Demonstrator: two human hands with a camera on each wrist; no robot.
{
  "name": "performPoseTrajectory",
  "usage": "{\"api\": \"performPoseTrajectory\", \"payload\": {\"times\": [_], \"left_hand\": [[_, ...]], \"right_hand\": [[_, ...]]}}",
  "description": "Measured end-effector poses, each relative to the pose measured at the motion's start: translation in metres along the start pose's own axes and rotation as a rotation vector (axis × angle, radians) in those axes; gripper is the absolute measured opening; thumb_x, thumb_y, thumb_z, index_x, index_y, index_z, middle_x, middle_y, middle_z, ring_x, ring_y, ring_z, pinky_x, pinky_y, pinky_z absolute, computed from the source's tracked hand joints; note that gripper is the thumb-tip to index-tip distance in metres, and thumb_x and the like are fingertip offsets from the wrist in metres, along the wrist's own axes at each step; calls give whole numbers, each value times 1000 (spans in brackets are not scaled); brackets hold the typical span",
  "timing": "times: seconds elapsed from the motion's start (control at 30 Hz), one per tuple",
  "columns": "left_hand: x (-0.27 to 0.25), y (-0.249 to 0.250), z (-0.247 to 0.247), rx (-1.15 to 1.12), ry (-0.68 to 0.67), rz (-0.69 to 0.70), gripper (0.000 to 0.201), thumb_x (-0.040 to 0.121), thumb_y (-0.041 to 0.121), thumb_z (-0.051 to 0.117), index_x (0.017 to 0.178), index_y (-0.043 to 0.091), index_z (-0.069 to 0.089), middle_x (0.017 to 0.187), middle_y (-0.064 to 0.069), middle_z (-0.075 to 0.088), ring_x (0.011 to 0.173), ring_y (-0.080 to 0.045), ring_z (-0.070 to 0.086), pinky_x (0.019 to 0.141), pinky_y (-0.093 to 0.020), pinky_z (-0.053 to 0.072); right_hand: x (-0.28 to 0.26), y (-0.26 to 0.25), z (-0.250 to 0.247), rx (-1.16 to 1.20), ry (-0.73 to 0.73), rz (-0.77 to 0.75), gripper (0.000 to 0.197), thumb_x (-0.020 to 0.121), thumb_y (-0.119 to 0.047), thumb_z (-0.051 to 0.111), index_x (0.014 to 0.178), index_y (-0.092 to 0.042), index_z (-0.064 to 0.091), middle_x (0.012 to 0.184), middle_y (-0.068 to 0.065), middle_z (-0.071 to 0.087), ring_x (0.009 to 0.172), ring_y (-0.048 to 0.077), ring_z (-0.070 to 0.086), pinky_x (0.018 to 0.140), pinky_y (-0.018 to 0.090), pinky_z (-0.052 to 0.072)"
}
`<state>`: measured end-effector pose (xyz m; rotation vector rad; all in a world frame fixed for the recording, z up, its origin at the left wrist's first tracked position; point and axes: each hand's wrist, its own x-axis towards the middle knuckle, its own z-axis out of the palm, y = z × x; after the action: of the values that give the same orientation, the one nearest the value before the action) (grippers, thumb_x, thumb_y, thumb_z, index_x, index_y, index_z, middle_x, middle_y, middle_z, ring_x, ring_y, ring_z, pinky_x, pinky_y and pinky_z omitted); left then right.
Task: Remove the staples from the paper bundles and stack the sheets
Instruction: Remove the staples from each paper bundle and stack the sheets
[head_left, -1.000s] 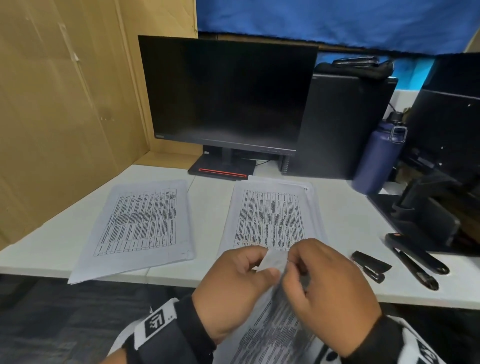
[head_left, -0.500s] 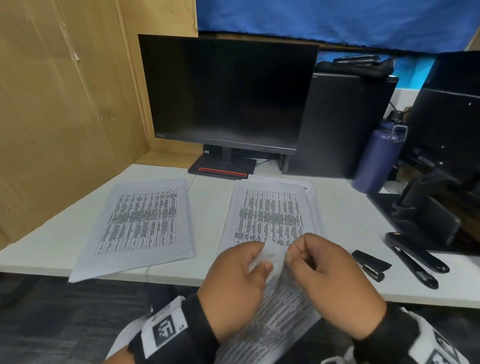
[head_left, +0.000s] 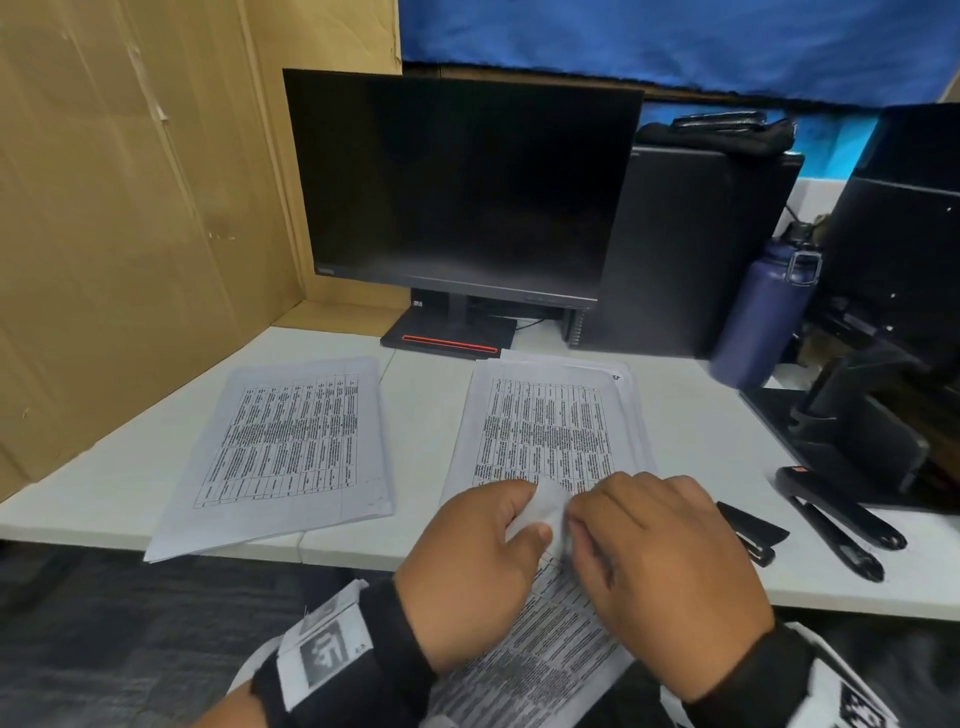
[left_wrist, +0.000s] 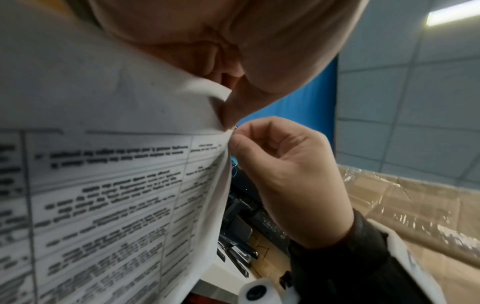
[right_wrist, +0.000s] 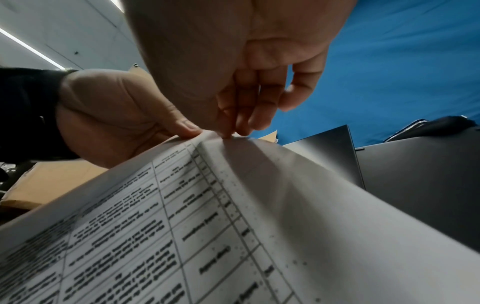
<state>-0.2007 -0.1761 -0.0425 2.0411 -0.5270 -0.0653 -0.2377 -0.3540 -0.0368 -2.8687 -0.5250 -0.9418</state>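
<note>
I hold a printed paper bundle (head_left: 540, 644) just in front of the table edge. My left hand (head_left: 530, 525) pinches its bent top corner (head_left: 545, 512) between thumb and fingers. My right hand (head_left: 576, 519) meets it there, with curled fingertips (right_wrist: 228, 133) pinching the same corner. In the left wrist view a tiny metal glint (left_wrist: 235, 127) shows at that spot, between the left hand (left_wrist: 228, 121) and the right hand (left_wrist: 235, 137). One paper stack (head_left: 291, 452) lies on the table at the left and another paper stack (head_left: 550, 426) in the middle.
A small black staple remover (head_left: 748, 530) and a long black stapler (head_left: 841, 525) lie to the right of my hands. Behind the papers stand a monitor (head_left: 462, 182), a dark computer case (head_left: 691, 249) and a blue bottle (head_left: 758, 317). A cardboard wall (head_left: 130, 234) closes the left side.
Both hands keep their pinch on the corner. They have shifted slightly forward, and the corner is bent further over between them. The two stacks on the table have not moved.
</note>
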Motion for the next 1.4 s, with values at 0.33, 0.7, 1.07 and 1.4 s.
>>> {"api": "performPoseTrajectory", "payload": {"times": [0.33, 0.7, 1.07, 1.4], "left_hand": [[-4, 6, 4, 137, 68, 171, 12, 99, 23, 55, 90, 22, 63, 89, 11, 62, 87, -5, 59, 76, -17, 43], [0, -6, 9, -157, 128, -47, 17, 96, 20, 60, 99, 23, 76, 90, 2, 78, 88, -18, 73, 85, -45, 59], [29, 3, -111, -399, 418, -56, 31, 102, 7, 57, 88, 25, 78, 93, 0, 82, 86, -19, 78, 83, -41, 61], [24, 18, -169, -512, 615, 118, 23, 99, 1, 57, 113, 10, 72, 99, -5, 82, 96, -25, 79, 80, -38, 63]], "right_hand": [[-1, -15, -1, 178, -29, 205, 16, 85, -29, 49, 71, -22, 47, 60, -10, 43, 51, 15, 44, 54, 26, 29], [5, -22, 8, 767, 73, 531, 13, 84, -20, 58, 72, -18, 53, 61, 1, 58, 53, 12, 50, 49, 15, 37], [-15, 9, 18, 917, -585, 403, 21, 77, -27, 65, 92, -38, 73, 76, 5, 72, 67, 15, 66, 73, 28, 55], [-55, 9, 126, 672, -960, 455, 15, 78, -19, 69, 79, -32, 74, 84, -5, 77, 76, 3, 70, 83, 29, 60]]}}
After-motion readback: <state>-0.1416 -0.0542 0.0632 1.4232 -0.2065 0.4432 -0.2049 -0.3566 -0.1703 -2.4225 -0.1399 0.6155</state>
